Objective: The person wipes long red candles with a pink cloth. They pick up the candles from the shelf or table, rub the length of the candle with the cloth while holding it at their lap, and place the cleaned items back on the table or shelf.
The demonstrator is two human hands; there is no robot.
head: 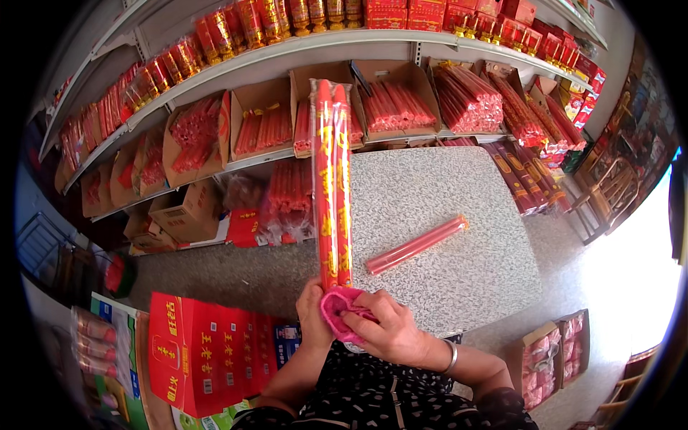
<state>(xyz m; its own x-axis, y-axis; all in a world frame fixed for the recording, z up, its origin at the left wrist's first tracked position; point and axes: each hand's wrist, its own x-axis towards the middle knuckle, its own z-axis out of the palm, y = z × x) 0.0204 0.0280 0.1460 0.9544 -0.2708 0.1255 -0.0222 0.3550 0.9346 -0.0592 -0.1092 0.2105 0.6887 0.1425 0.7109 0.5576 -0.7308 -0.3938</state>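
Note:
A pair of long red candles (333, 183) with gold lettering, wrapped together in clear plastic, stands nearly upright in front of me. My left hand (313, 314) grips the pair near its lower end. A pink cloth (339, 307) is bunched in my right hand (389, 330), pressed against the bottom of the wrapped candles. The cloth and my fingers hide that lower end. Beyond my right hand, a smaller wrapped bundle of red candles (416, 244) lies slantwise on the speckled table (430, 183).
Shelves (344, 38) of red and gold goods curve across the back, with cardboard boxes (263, 102) of candles below. A red carton (215, 349) stands at my left. Open boxes of pink packets (540, 365) sit on the floor at right, and a wooden chair (610, 193) stands farther off.

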